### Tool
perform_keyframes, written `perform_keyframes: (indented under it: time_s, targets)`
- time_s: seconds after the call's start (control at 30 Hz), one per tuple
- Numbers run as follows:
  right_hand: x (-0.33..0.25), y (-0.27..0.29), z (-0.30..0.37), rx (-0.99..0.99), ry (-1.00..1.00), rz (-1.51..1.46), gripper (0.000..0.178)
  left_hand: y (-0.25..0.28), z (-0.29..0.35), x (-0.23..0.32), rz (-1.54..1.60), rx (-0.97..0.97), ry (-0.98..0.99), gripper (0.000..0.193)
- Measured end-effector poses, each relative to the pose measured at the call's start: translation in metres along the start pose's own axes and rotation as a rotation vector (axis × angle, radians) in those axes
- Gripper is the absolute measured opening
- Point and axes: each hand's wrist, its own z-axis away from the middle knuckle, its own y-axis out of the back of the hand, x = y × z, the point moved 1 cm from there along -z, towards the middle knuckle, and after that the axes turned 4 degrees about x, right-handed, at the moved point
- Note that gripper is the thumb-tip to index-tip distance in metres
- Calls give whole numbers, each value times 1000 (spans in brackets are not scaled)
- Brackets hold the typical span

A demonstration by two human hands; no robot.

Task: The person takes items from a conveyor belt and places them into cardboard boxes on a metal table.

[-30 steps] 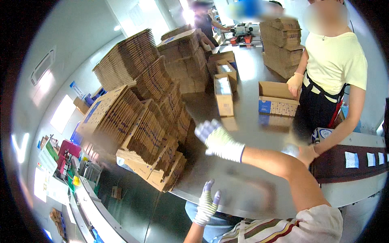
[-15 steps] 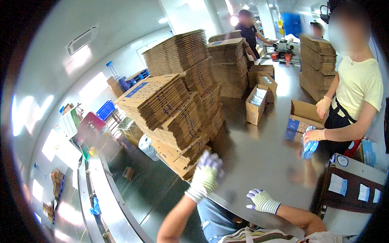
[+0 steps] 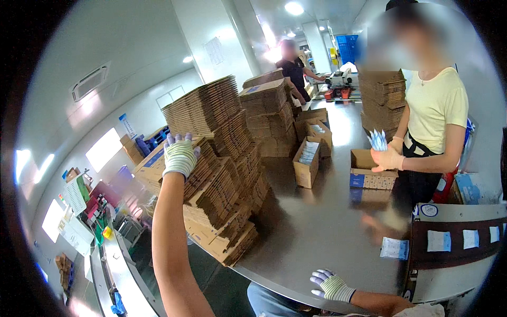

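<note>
My left hand [image 3: 180, 157], in a white glove with purple fingertips, is open with its fingers apart at the near stack of flattened cartons [image 3: 210, 177]. It covers part of the top carton; whether it presses on it I cannot tell. Low over the steel table's [image 3: 311, 240] front edge, my right hand [image 3: 334, 287] is open too, gloved the same way and holding nothing. A blue-and-white packet [image 3: 394, 248] lies on the tabletop beyond it, beside the conveyor's end.
Packets ride the dark conveyor belt [image 3: 458, 253] at right. A co-worker [image 3: 435, 111] holds a bunch of packets [image 3: 377, 140] over an open carton [image 3: 372, 179]. A filled carton [image 3: 305, 171] stands mid-table. More flattened cartons [image 3: 269, 116] rise behind; another person [image 3: 293, 71] stands farther back.
My left hand has moved up and forward to the carton stack. The co-worker has lifted the packets to the open carton. A packet now lies by the conveyor's end. The view has shifted.
</note>
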Motion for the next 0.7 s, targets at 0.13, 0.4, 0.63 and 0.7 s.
perform_keyframes:
  time_s: [0.13, 0.4, 0.63, 0.7]
  targets:
    - [-2, 6, 1, 33, -52, -77, 49, -9, -32, 8, 21, -210, 31, 55]
    - [-6, 12, -4, 6, -88, -97, 45, -13, -58, 28, 6, -460, -47, 46]
    - [-1, 12, -7, 10, -101, -113, 42, -20, -47, 21, -12, -261, -127, 43]
    - [0, 9, -7, 5, -103, -97, 42, -21, -37, 17, -20, -156, -132, 42]
